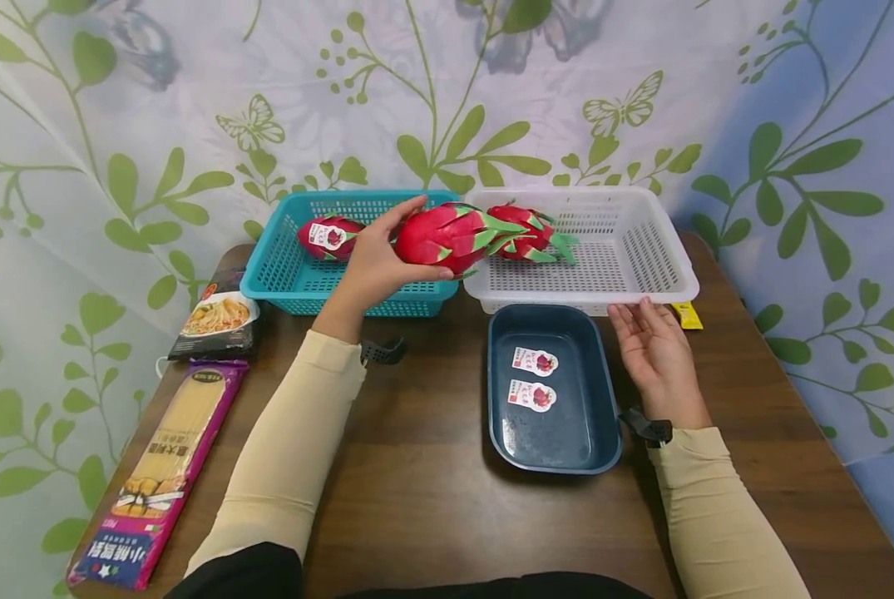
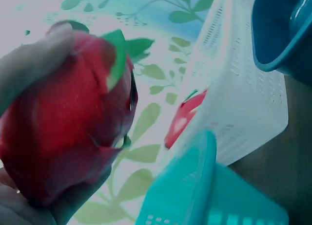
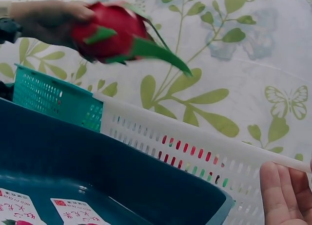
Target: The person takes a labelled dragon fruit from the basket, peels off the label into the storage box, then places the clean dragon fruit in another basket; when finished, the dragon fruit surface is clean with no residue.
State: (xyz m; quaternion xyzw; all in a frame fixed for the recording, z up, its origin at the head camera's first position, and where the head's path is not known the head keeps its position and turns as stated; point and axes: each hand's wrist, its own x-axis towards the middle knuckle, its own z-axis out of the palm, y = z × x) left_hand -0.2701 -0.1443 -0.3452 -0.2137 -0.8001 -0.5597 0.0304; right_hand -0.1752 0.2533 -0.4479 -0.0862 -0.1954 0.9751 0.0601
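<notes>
Brown tbl (image 1: 409, 507): L hand (image 1: 375, 262) grips dragon fruit (image 1: 441, 237), R hand (image 1: 659, 358) w/ fingers straight touches white bskt's (image 1: 581, 298) front rim.

The place looks home-like, its exact room unclear; leaf-patterned wall covering (image 1: 267, 75) fills the upper frame; a wooden table (image 1: 409, 491) lies below; a pasta packet (image 1: 164, 466) sits lower left; a white basket (image 1: 566, 297) holds fruit (image 1: 517, 241) right of centre.
</notes>
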